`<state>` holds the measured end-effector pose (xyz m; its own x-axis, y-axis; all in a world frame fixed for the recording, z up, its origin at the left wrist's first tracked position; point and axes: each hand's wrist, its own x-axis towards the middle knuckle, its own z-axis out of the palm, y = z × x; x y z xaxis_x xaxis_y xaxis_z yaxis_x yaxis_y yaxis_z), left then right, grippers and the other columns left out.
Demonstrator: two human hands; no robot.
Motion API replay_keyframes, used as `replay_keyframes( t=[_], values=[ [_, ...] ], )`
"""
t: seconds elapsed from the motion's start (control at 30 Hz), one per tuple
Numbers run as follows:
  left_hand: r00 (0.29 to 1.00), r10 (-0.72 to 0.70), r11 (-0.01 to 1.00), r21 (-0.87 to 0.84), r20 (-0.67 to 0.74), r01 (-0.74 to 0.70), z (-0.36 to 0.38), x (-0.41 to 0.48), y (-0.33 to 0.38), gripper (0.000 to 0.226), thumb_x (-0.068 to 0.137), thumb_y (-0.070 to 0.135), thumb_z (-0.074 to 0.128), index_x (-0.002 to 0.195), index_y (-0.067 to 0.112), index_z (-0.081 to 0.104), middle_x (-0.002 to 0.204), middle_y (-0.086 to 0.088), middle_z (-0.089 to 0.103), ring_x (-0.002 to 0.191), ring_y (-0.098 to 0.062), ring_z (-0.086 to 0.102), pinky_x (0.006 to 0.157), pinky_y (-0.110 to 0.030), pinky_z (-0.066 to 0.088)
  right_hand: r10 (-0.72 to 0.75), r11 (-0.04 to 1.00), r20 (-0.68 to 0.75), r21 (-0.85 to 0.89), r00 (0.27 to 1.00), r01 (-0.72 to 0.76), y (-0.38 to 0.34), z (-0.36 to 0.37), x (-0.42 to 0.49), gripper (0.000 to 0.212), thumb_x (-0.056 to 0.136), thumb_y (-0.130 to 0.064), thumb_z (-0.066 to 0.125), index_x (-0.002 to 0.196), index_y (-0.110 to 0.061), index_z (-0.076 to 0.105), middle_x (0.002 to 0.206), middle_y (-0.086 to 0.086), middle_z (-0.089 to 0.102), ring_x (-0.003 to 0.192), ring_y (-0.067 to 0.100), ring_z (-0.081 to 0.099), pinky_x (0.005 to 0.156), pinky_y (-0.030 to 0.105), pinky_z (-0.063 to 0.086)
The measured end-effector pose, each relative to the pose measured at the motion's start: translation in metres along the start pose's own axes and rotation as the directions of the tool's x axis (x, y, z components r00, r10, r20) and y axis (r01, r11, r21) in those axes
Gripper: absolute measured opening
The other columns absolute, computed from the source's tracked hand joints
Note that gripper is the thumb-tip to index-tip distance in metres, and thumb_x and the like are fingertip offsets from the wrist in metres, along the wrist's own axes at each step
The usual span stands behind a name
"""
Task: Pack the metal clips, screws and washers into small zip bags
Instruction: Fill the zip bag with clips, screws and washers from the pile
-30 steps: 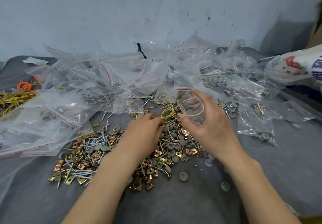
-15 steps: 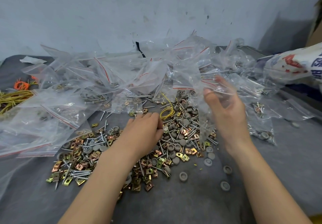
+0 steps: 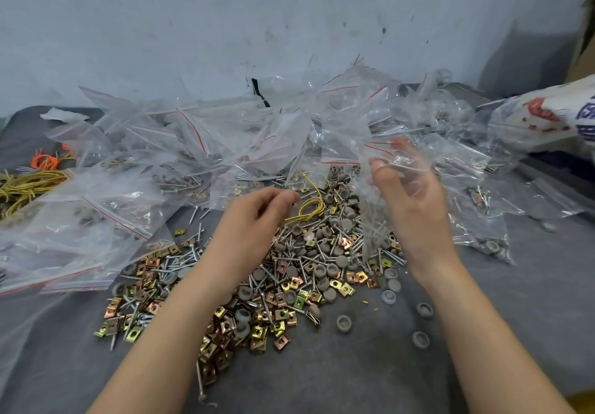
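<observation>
Many filled zip bags (image 3: 135,207) lie at 10 o'clock. The left hand (image 3: 254,220) hovers over the loose hardware pile (image 3: 289,278) at centre, fingers curled, contents indeterminable. At 2 o'clock the right hand (image 3: 415,207) pinches a clear zip bag (image 3: 370,207).

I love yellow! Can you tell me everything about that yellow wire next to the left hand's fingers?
The yellow wire is thin and shiny, and looks plastic-coated. It is bent into a few loose loops, and one end curves up toward the clear bags. It lies on top of the pile of screws and grey caps, just right of the left hand. I cannot tell whether the fingertips touch it.
</observation>
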<state>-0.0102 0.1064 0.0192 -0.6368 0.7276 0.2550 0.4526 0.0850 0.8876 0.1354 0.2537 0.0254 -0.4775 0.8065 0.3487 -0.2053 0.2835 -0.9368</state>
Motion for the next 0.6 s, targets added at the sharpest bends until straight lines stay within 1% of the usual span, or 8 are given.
replay_keyframes(
  t=[0.07,0.13,0.23,0.33,0.4,0.47,0.53,0.6],
  values=[
    [0.994,-0.11,0.96,-0.26,0.001,0.107,-0.001,-0.001,0.006,0.028,0.089,0.045,0.056,0.088,0.025,0.075,0.073,0.006,0.062,0.07,-0.008,0.056,0.071,-0.028,0.049,-0.025,1.0,0.003,-0.009,1.0,0.025,0.0,0.001,0.0,0.049,0.092,-0.043,0.07,0.138,-0.034,0.053,0.124,0.0,0.069,0.105,0.0,0.064,0.093,0.024,0.05],
    [0.974,-0.223,0.848,-0.486,0.031,0.21,-0.002,-0.002,0.011,0.032,0.09,0.045,0.056,0.083,0.019,0.073,0.07,0.004,0.058,0.065,-0.008,0.054,0.066,-0.024,0.047,-0.032,0.999,0.008,-0.019,0.999,0.032,0.001,0.003,0.0,0.046,0.095,-0.037,0.069,0.138,-0.032,0.053,0.127,-0.002,0.068,0.107,-0.002,0.064,0.09,0.014,0.049],
    [0.942,-0.317,0.675,-0.672,0.108,0.304,-0.002,-0.001,0.016,0.03,0.095,0.041,0.055,0.08,0.018,0.066,0.066,0.004,0.053,0.058,-0.007,0.051,0.057,-0.019,0.047,-0.039,0.999,0.019,-0.021,0.999,0.039,0.003,0.006,-0.002,0.044,0.095,-0.035,0.068,0.137,-0.033,0.053,0.12,-0.01,0.071,0.103,-0.005,0.066,0.082,0.006,0.047],
    [0.918,-0.366,0.54,-0.768,0.155,0.345,-0.002,-0.001,0.02,0.03,0.095,0.04,0.057,0.076,0.019,0.067,0.065,0.005,0.053,0.053,-0.006,0.051,0.05,-0.018,0.048,-0.043,0.999,0.022,-0.023,0.999,0.044,0.004,0.006,-0.003,0.046,0.095,-0.036,0.069,0.139,-0.033,0.053,0.119,-0.006,0.07,0.099,-0.006,0.067,0.076,0.004,0.046],
    [0.911,-0.373,0.486,-0.8,0.175,0.352,-0.003,-0.001,0.022,0.029,0.095,0.039,0.057,0.077,0.019,0.067,0.067,0.004,0.055,0.055,-0.006,0.051,0.05,-0.019,0.048,-0.044,0.999,0.023,-0.026,0.999,0.045,0.004,0.007,-0.003,0.047,0.095,-0.036,0.069,0.139,-0.034,0.053,0.115,-0.008,0.07,0.095,-0.006,0.067,0.073,0.004,0.046],
    [0.915,-0.355,0.469,-0.811,0.19,0.351,-0.004,-0.002,0.023,0.024,0.094,0.035,0.059,0.081,0.017,0.067,0.072,0.002,0.06,0.058,-0.007,0.054,0.051,-0.019,0.05,-0.046,0.998,0.027,-0.03,0.999,0.046,0.006,0.007,-0.004,0.048,0.095,-0.036,0.069,0.14,-0.034,0.052,0.106,-0.013,0.072,0.093,-0.009,0.066,0.072,0.004,0.046],
    [0.926,-0.32,0.476,-0.811,0.202,0.341,-0.006,-0.003,0.024,0.014,0.091,0.026,0.062,0.088,0.013,0.067,0.078,-0.001,0.065,0.062,-0.007,0.059,0.054,-0.019,0.053,-0.067,0.996,0.035,-0.061,0.997,0.069,0.007,0.006,-0.004,0.048,0.096,-0.032,0.069,0.141,-0.032,0.051,0.096,-0.028,0.072,0.088,-0.015,0.065,0.071,0.001,0.044],
    [0.938,-0.277,0.496,-0.804,0.21,0.327,-0.007,-0.004,0.026,0.011,0.085,0.017,0.065,0.094,0.012,0.067,0.083,-0.003,0.068,0.066,-0.009,0.063,0.057,-0.02,0.055,-0.09,0.991,0.049,-0.099,0.995,0.094,0.008,0.007,-0.005,0.048,0.096,-0.031,0.069,0.141,-0.031,0.051,0.094,-0.04,0.067,0.088,-0.016,0.064,0.07,0.0,0.044]
  ],
)
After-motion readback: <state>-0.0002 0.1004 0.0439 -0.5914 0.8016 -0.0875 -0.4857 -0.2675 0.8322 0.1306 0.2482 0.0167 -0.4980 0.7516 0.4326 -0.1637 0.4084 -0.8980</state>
